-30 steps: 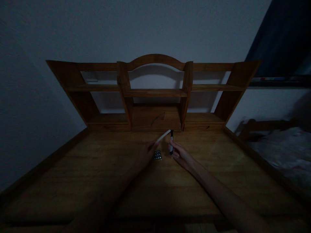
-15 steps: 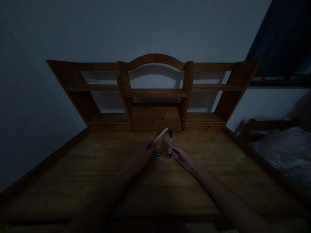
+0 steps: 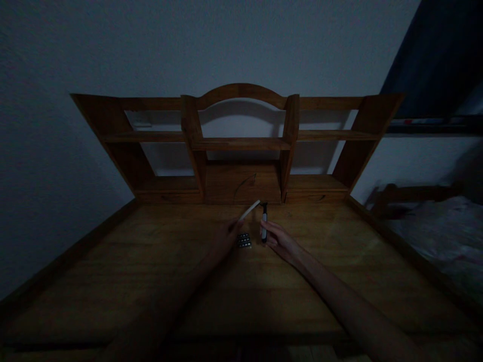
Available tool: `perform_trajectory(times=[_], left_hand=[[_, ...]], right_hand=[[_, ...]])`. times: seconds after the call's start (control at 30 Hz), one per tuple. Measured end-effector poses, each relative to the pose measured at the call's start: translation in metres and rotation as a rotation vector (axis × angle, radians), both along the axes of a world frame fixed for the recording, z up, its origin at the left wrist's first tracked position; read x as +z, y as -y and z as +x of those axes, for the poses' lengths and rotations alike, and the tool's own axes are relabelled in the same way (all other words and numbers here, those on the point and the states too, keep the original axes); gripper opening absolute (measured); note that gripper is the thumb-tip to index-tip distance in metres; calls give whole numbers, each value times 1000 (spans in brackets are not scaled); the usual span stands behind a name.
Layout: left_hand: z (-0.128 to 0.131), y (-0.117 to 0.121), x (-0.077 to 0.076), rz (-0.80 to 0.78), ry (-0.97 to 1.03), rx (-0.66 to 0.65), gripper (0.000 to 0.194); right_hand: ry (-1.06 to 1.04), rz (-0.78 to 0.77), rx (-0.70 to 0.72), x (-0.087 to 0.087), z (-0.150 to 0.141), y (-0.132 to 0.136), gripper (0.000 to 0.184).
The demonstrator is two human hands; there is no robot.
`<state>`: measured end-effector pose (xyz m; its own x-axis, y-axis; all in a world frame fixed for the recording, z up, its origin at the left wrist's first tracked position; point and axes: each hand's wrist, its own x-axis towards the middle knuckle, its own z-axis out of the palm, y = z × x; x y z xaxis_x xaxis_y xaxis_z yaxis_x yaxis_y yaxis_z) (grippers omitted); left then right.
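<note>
Closed around the lower end of a slim white stick (image 3: 250,209), my left hand (image 3: 229,232) is over the middle of the desk. The stick slants up and to the right; its exact kind is too dim to tell. My right hand (image 3: 279,237) grips a grey-and-black razor (image 3: 264,225) by its handle, upright with the dark head on top. The stick's tip comes close to the razor's head; whether they touch I cannot tell. Between the hands, on the desk, lies a small dark pack (image 3: 244,240) with several rows of light marks, like blade cartridges.
The wooden desk (image 3: 181,311) carries a wooden shelf unit (image 3: 241,144) along its back, against the wall. Raised side boards edge the desktop. At the right, beyond the desk, lies pale bedding or plastic (image 3: 445,236) by a wooden frame. The room is dim.
The white stick's tip has dipped very slightly. Both hands keep nearly the same place and the same hold.
</note>
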<state>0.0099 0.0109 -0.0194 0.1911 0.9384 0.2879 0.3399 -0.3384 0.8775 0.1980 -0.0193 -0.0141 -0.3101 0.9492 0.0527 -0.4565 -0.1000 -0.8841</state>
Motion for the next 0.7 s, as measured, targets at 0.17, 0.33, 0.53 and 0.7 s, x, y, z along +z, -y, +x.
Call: perform_trajectory(times=[0.17,0.33,0.53,0.7], left_hand=[[0,4,7,40,14,-2,46],[2,5,5,25,-20,-40,45],[-1,3,4,13,-19,2,46],[3,9,10,45,7,5,45]], right_hand=[[-15,7,25,0,0,0,30],[-36,-21,22,1,0,1,30],[-12,-4,22,3,-1,2,31],[13,-28,11,4,-2,2,30]])
